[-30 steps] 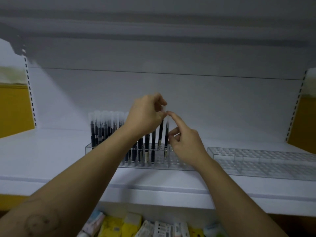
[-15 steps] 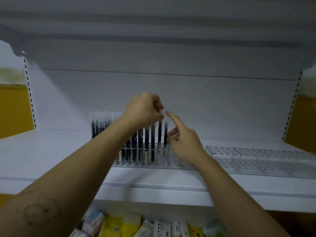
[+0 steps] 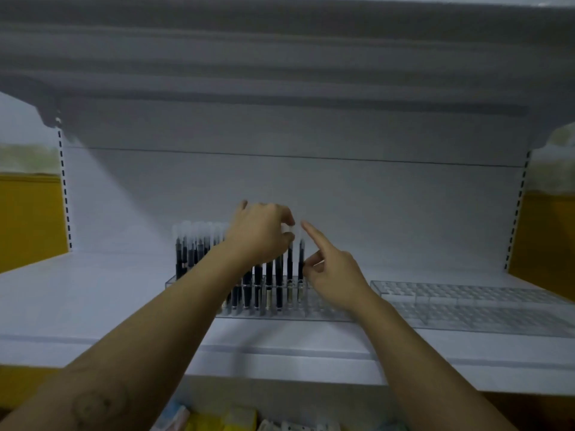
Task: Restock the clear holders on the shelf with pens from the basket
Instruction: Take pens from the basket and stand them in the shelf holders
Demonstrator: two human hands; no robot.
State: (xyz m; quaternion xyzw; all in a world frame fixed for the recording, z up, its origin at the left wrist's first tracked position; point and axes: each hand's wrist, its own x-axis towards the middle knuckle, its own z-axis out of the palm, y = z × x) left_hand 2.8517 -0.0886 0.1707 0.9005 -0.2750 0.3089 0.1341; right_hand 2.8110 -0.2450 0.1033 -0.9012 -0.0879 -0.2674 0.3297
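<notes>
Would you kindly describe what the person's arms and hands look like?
Both arms are bare to the frame edge, with no sleeves in view. The left hand and right hand wear no gloves, rings or watch that I can see. The left forearm carries a faint round mark, like a tattoo.

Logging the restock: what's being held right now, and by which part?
The left hand pinches a pen by its white cap end. Whether the right hand grips the neighbouring pen cannot be told.

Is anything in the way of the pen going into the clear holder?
Nothing visible is. The left hand pinches the pen by its top, over the clear holder; the right hand is beside it, not underneath.
</notes>
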